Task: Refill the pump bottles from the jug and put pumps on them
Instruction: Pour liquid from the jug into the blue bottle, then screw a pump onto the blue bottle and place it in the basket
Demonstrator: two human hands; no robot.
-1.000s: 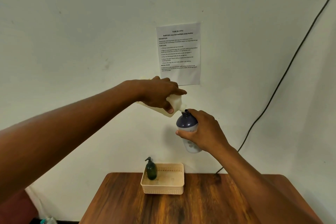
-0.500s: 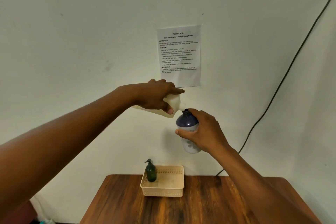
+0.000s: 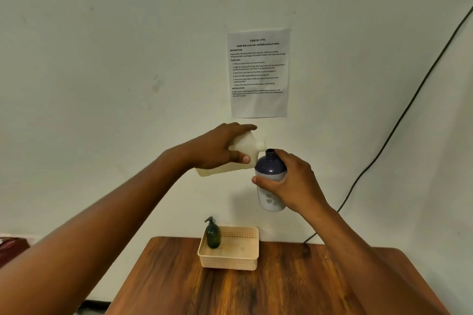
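Observation:
My left hand [image 3: 220, 148] grips a cream jug [image 3: 245, 146], held roughly level in the air with its spout pointing right. The spout sits just left of and slightly above the open neck of a dark blue bottle [image 3: 270, 166], which has a pale lower half and no pump. My right hand [image 3: 291, 181] holds that bottle upright, fingers wrapped round its middle. Both are high above the table. A small dark green bottle [image 3: 213, 234] with a pump on it stands in the left end of a beige basket [image 3: 230, 262].
The basket rests at the far edge of a wooden table [image 3: 256, 289] against a pale wall. A printed task sheet [image 3: 258, 73] hangs on the wall behind my hands. A dark cable [image 3: 399, 120] runs down the wall at the right.
The jug has tipped back from its downward pouring tilt towards level, and its spout has lifted off the bottle's mouth. The blue bottle has stayed in place.

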